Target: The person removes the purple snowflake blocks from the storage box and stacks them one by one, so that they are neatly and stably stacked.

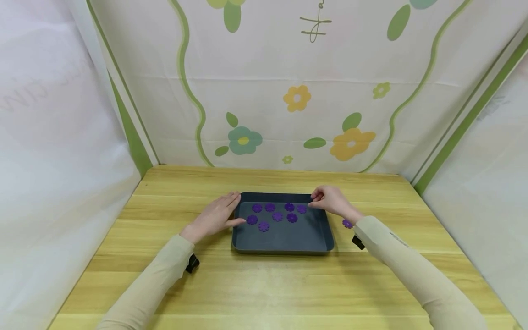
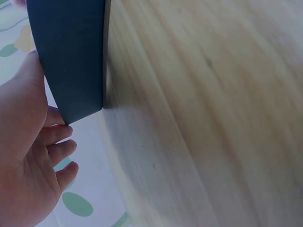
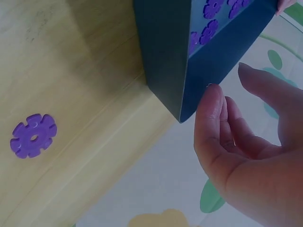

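Observation:
A dark grey rectangular tray (image 1: 284, 240) lies on the table with several purple notched plastic discs (image 1: 264, 226) spread over its left and back parts. My left hand (image 1: 216, 215) rests at the tray's back left corner, fingers nearly straight along the outside and thumb over the rim. Over the back right corner is my right hand (image 1: 332, 200), fingers loosely bent. The right wrist view shows a gap between its thumb (image 3: 265, 85) and fingertips, with nothing held. One more purple disc (image 3: 34, 136) lies on the wood outside the tray, under the right wrist in the head view.
The wooden table (image 1: 264, 288) runs to a white printed cloth (image 1: 264, 68) at the back, with more cloth at both sides. The tray's raised walls (image 2: 71, 61) stand up around the discs.

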{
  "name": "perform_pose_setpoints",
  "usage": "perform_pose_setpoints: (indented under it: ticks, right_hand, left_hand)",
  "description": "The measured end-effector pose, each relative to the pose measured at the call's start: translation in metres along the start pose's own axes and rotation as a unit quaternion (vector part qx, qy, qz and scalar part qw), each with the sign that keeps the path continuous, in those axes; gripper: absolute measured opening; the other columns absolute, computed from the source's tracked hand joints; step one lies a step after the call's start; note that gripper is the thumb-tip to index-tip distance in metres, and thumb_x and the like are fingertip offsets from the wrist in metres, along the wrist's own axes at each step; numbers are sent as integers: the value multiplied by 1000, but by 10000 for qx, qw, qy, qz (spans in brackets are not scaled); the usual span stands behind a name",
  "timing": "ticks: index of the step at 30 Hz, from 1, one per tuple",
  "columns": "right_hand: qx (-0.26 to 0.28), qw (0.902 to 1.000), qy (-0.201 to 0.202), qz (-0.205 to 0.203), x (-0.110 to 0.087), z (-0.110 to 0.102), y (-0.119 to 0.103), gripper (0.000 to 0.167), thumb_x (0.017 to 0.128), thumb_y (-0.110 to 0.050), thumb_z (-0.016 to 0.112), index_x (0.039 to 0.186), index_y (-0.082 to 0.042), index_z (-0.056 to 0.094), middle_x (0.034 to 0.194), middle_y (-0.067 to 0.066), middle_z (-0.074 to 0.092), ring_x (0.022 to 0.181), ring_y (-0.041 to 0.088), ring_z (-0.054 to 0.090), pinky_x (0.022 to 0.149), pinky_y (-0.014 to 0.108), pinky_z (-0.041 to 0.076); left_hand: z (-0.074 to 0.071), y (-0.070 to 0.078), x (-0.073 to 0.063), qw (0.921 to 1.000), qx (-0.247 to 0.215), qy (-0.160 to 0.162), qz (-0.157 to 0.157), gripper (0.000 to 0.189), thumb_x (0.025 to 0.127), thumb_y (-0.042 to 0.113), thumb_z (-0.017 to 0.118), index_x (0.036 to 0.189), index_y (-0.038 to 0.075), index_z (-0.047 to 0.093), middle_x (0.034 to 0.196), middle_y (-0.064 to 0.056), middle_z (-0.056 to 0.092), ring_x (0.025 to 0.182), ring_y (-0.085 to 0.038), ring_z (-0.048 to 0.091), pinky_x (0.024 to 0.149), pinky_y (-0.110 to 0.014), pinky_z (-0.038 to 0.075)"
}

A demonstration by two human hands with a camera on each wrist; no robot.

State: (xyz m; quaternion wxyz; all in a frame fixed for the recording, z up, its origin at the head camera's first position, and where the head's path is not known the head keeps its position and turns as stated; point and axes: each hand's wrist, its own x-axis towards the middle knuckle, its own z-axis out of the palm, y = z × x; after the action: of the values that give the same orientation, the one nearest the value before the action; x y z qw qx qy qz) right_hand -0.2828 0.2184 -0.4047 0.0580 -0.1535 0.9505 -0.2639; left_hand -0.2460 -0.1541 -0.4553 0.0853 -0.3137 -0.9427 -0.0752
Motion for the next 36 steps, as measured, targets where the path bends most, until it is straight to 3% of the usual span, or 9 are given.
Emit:
perform_pose_setpoints:
  ticks: [14,24,36]
  right_hand:
    - [140,9996,-177,190,10,11,-10,28,86,-15,77,103,5,69,92,14,73,76,16,67,71,33,58]
    - [37,9986,-393,366,14,20,-12,23,87,-14,76,101,4,70,92,15,73,69,14,67,66,31,58]
    - [-144,9975,-464,516,19,27,-12,29,83,-13,79,104,5,71,95,17,75,75,17,69,69,32,60]
  left_hand:
    - [0,1,3,9998,-104,-151,-59,82,95,54,58,149,-4,40,156,-21,40,145,-36,40,118,-51,38]
    - [-1,1,0,9999,-87,-70,-25,81,95,53,59,149,-4,41,155,-21,41,144,-36,42,117,-51,39]
    - [-1,1,-2,9997,-170,-163,-72,80,96,52,58,150,-4,39,156,-21,39,145,-36,40,118,-51,37]
